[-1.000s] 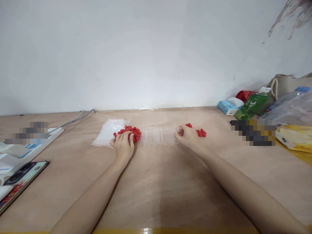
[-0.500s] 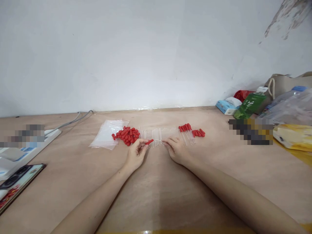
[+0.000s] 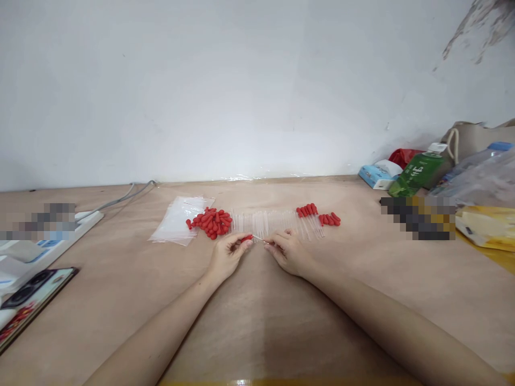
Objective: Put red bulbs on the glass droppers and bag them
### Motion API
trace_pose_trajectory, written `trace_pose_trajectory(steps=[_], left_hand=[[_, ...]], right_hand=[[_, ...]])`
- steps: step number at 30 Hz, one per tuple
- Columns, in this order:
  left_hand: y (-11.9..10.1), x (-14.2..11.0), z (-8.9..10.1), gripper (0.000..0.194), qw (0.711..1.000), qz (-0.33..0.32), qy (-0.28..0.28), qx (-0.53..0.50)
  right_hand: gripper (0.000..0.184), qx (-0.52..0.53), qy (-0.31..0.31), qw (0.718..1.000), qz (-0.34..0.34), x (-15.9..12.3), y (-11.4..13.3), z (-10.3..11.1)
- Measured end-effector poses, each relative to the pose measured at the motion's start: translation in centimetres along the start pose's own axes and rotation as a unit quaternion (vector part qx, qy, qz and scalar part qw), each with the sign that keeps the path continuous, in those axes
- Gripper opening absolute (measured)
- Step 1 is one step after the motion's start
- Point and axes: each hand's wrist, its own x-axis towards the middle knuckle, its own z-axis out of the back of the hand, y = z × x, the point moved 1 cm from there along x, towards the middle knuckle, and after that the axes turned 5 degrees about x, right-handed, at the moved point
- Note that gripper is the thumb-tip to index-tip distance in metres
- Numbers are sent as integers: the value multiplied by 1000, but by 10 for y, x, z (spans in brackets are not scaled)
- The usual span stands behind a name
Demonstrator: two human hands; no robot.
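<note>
My left hand [image 3: 226, 254] is closed in a pinch on a red rubber dropper bulb [image 3: 247, 237], its open end turned to the right. Between the fingertips of my right hand [image 3: 290, 252] is a clear dropper tube [image 3: 257, 238], its end at the bulb's mouth; whether it sits inside I cannot tell. Behind both hands lies a row of clear dropper tubes [image 3: 261, 221]. A heap of red bulbs [image 3: 213, 222] rests beyond my left hand. Several droppers with red bulbs on them [image 3: 307, 209] lie beyond my right hand, beside a few loose red bulbs [image 3: 330, 219].
Clear plastic bags [image 3: 172, 221] lie left of the heap. Farther left are a power strip [image 3: 86, 224] with a grey cable and a phone [image 3: 38, 300]. At the right stand a tissue pack [image 3: 376, 176], a green bottle [image 3: 418, 171] and plastic bags [image 3: 478, 171].
My two hands have drawn closer, bringing the dropper tube's end to the red bulb's mouth. Before, a gap showed between them. The view has shifted slightly.
</note>
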Motion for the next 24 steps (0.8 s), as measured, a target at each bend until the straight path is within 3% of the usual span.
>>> trace_pose_trajectory(steps=[4, 7, 13, 24], left_hand=[[-5, 0, 4, 15, 996, -71, 1, 59], [-12, -1, 6, 13, 991, -101, 32, 79], [-20, -4, 5, 12, 984, -120, 92, 98], [-23, -7, 4, 15, 971, -148, 138, 131]], right_hand=[[21, 9, 11, 1000, 11, -1, -1, 2], [23, 3, 30, 999, 20, -1, -3, 6], [25, -57, 51, 996, 46, -1, -5, 14], [25, -101, 65, 992, 37, -4, 3, 13]])
